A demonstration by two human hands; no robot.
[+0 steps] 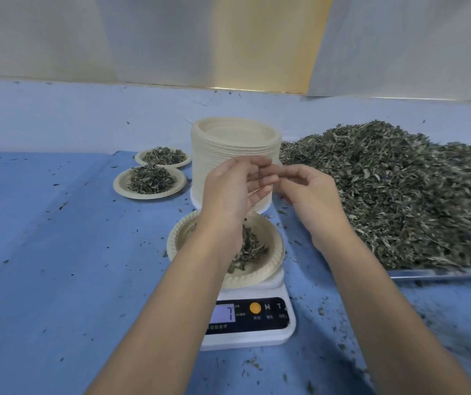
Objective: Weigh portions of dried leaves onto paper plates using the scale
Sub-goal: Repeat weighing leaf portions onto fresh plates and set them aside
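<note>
From the head view, the left hand [230, 192] has released, fairly straight fingers [260, 178], while the right hand [312, 195] has loosely curled fingers meeting them, and blur hides whether they pinch anything. Both hover over a paper plate [175, 238] with a few dried leaves [250, 248] on the white scale [248, 334] at near centre. On the blue desk [57, 252], a plate stack [228, 146] stands behind the scale, a nearer filled plate [120, 186] and a farther filled plate [140, 157] lie far left, and the leaf heap [393, 195] fills a metal tray [442, 273] at right.
</note>
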